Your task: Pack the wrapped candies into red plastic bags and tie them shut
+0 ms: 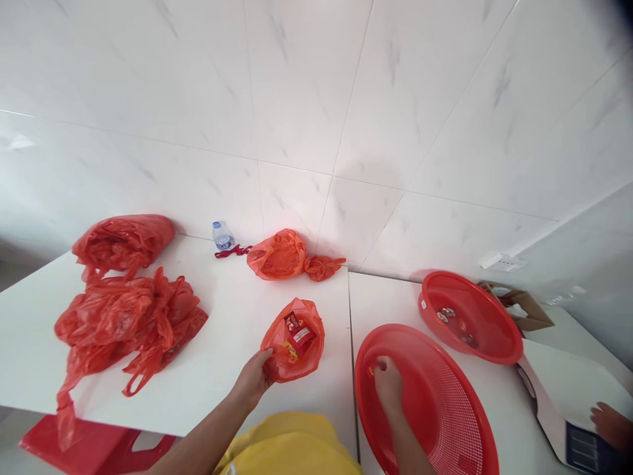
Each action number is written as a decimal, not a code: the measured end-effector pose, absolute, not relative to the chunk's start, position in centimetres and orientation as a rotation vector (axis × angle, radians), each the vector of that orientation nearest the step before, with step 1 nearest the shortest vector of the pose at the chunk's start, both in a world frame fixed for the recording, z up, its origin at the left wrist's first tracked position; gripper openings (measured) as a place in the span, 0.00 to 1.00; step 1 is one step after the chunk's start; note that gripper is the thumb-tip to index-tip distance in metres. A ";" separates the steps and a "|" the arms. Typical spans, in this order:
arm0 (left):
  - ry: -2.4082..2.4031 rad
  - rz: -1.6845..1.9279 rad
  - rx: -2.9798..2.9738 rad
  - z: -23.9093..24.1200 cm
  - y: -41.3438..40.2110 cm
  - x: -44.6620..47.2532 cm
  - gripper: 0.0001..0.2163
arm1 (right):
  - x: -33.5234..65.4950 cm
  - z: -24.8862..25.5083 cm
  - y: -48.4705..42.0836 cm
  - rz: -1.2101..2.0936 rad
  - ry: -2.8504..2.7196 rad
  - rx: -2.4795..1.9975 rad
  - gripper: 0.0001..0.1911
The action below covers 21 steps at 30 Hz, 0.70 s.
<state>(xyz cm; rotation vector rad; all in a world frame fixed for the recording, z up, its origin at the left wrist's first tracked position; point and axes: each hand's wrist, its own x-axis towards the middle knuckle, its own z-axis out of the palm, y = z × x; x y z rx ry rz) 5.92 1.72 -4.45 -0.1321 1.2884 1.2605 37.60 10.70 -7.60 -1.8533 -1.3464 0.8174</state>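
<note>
My left hand [257,375] grips the rim of an opened red plastic bag [316,323] on the white table. Several small wrapped packets show inside it, among them a dark red packet [302,335] and a yellow one [291,351]. My right hand [388,382] reaches down into a large red perforated basket [457,389], its fingers pinched together near the left wall. A small orange packet [370,371] shows at the fingertips; the hand partly hides it, and its exact kind is unclear.
Red plastic bags [131,323] lie heaped at the left, with a folded bundle [126,241] behind. A water bottle [221,235] and an opened red bag [277,254] stand by the wall. At right are a red basin [469,316], a cardboard box [531,316], a scale [573,376] and another person's hand [610,422].
</note>
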 end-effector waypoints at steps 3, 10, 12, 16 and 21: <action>1.285 1.253 -0.117 -4.2 1.7 6.0 0.11 | 37.2 -5.9 11.7 0.891 -1.358 -1.872 0.10; 1.278 1.271 -0.129 -3.9 1.4 6.0 0.08 | 34.4 -0.5 11.8 0.814 -1.214 -1.830 0.14; 1.272 1.272 -0.133 -4.0 1.3 5.9 0.08 | 32.6 0.8 11.6 0.846 -1.240 -1.747 0.13; 1.258 1.276 -0.122 -4.2 1.4 6.0 0.09 | 28.1 2.0 11.2 1.007 -1.373 -1.540 0.14; 1.261 1.280 -0.120 -4.2 1.4 6.0 0.08 | 24.9 1.8 10.7 1.154 -1.540 -1.365 0.14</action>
